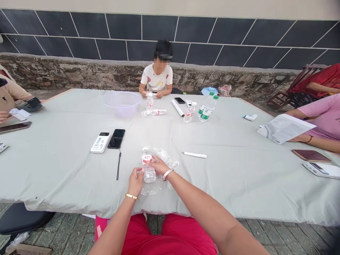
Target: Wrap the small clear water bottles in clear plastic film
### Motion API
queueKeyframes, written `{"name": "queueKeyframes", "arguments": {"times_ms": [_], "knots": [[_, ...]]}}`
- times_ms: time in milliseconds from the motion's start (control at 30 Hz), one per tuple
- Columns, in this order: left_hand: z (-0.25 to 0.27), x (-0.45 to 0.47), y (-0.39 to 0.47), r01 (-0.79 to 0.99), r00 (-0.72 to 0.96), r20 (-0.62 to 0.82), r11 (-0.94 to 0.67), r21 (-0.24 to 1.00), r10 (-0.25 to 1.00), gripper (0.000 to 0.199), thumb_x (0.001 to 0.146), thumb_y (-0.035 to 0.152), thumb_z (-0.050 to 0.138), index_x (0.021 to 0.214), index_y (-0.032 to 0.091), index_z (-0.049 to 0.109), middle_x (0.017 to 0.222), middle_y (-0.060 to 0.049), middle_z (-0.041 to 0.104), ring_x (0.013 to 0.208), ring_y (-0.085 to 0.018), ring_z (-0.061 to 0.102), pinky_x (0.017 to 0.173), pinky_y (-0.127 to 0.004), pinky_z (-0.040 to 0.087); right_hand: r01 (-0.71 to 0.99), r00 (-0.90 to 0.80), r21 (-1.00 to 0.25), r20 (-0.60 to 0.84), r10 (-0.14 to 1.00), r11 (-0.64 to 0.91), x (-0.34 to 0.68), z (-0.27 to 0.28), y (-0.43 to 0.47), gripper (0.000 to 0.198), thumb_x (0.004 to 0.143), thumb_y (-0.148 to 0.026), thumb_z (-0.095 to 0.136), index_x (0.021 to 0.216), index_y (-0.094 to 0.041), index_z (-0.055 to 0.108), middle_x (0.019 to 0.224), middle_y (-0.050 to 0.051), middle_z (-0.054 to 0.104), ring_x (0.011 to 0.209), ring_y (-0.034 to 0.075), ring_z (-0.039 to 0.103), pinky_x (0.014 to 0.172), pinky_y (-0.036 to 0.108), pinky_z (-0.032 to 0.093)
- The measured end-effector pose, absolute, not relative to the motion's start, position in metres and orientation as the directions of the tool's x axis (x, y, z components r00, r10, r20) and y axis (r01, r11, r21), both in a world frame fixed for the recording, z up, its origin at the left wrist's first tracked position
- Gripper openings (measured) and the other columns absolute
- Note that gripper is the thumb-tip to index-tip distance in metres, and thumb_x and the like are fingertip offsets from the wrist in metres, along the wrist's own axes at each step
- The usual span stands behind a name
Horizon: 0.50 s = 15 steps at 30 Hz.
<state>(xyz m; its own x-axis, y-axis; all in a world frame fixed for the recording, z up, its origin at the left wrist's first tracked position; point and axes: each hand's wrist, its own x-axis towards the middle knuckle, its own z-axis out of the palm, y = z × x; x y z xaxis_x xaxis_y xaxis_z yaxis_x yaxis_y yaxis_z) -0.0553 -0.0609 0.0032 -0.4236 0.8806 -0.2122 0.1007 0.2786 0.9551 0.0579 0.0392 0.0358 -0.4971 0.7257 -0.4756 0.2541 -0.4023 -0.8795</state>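
A clear plastic bottle with a white cap and a red-and-white label lies tilted away from me on the table's near side. My left hand grips its lower left side between thumb and fingers. From the right, my right hand closes on the bottle at the label. Crumpled clear plastic film lies under and beside the bottle, partly hidden by my right hand. To the right of it rests a white utility knife.
On the cloth-covered table are a white power bank, a black phone, and a translucent basin. Farther off stand green-capped bottles and a small bottle. A person sits opposite; others sit at both sides.
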Motion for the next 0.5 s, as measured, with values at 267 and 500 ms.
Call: {"name": "queueKeyframes", "arguments": {"times_ms": [267, 500], "knots": [[-0.001, -0.069, -0.056, 0.045, -0.472, -0.247, 0.303, 0.952, 0.846, 0.027, 0.075, 0.040, 0.050, 0.090, 0.017, 0.051, 0.043, 0.012, 0.033, 0.035, -0.007, 0.031, 0.039, -0.019, 0.025, 0.151, -0.584, -0.820, -0.524, 0.619, -0.552, 0.080, 0.041, 0.052, 0.043, 0.064, -0.045, 0.071, 0.099, -0.025, 0.056, 0.084, 0.001, 0.063, 0.065, 0.014, 0.060, 0.055, 0.027, 0.048], [0.007, -0.087, -0.060, 0.436, -0.420, -0.226, 0.414, 0.799, 0.879, 0.021, 0.080, 0.030, 0.043, 0.092, 0.020, 0.057, 0.048, 0.006, 0.047, 0.044, -0.013, 0.048, 0.047, -0.024, 0.037, -0.035, -0.675, -0.705, -0.506, 0.536, -0.708, 0.104, 0.042, 0.061, 0.023, 0.072, -0.037, 0.061, 0.085, -0.018, 0.057, 0.075, 0.002, 0.064, 0.067, 0.015, 0.062, 0.061, 0.026, 0.048]]}}
